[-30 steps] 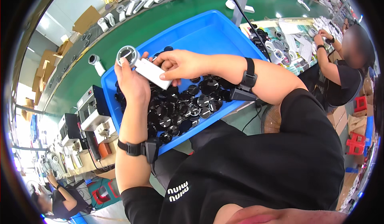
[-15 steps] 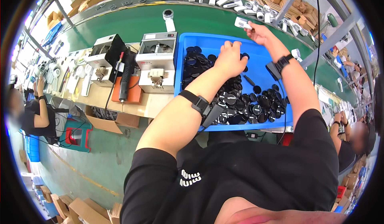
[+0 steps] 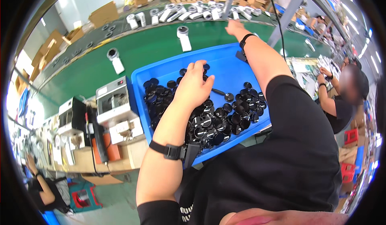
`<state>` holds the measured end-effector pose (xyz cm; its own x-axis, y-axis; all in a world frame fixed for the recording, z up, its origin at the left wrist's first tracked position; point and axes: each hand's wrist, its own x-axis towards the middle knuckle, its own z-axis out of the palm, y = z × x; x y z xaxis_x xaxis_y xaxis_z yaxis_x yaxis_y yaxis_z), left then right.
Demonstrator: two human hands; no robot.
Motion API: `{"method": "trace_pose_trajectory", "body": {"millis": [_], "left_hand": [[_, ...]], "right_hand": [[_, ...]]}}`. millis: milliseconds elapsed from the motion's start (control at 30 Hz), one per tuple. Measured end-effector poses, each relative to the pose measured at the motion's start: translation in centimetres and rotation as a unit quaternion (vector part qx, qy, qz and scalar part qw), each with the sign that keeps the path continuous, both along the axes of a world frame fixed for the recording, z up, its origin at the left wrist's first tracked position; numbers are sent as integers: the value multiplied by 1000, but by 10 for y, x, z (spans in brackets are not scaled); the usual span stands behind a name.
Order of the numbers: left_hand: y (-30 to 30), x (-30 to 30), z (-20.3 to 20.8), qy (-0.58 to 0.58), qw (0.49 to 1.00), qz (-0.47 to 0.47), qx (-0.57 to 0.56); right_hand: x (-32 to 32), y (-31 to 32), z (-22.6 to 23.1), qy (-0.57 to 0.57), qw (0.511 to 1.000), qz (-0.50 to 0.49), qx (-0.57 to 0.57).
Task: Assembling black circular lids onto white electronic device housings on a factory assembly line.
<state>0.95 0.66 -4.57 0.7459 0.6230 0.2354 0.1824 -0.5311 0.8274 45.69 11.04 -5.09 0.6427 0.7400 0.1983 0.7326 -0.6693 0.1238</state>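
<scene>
left hand (image 3: 193,87) over the blue tray (image 3: 227,60), loosely spread, thumb apart; can't tell if fingertips touch a disc. black discs (image 3: 203,121) lie heaped inside, walls probably there to stop them scattering. tray sits right in front of the body, likely for easy reach. right hand (image 3: 235,26) reaches across the green belt (image 3: 152,52), near the white gadgets (image 3: 196,15) lined up beyond; fingers unclear, can't tell spread or pinching.
</scene>
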Motion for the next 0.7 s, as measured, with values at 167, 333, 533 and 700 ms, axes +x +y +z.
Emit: {"method": "trace_pose_trajectory", "body": {"millis": [167,333,533,700], "left_hand": [[4,3,-7,-8,998,-10,62],[10,2,-14,-29,995,-19,89],[15,-1,-8,-24,999,4,43],[12,-6,7,-147,989,-6,-21]], "right_hand": [[95,-73,-25,144,960,-237,29],[103,-79,-45,127,974,-185,38],[59,-42,15,89,979,37,180],[-95,-46,115,235,872,178,390]]}}
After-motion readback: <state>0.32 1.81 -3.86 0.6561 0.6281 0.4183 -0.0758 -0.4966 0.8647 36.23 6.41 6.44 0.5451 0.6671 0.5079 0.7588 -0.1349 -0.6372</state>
